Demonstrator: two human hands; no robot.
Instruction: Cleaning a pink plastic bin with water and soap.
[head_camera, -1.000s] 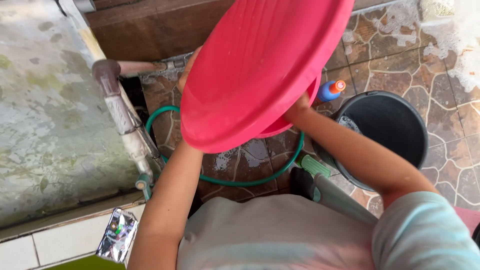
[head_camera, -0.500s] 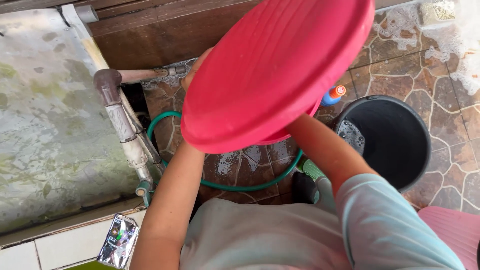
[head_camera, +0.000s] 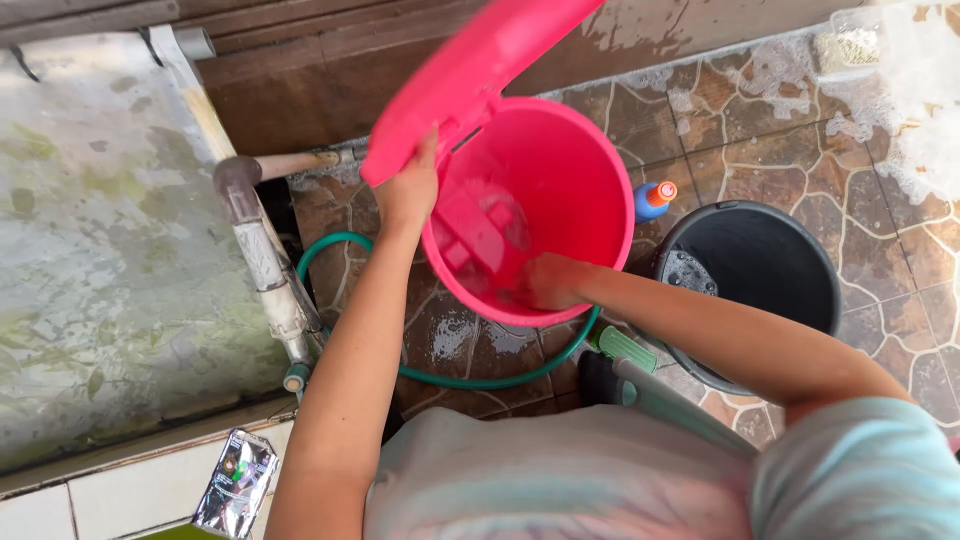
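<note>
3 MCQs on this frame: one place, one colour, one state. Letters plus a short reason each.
1. Where is the black bucket?
A. left of the pink bucket
B. right of the pink bucket
C. inside the pink bucket

2. What colour is the hose on the floor?
A. green
B. yellow
C. white

3. What is the state of the pink lid?
A. shut on the bucket
B. lying flat on the floor
C. lifted and tilted

Answers:
1 B, it stands on the tiles to the right of the pink bucket.
2 A, a green loop curves under the pink bucket.
3 C, the left hand holds it up at its edge; the right hand reaches into the bucket.
</note>
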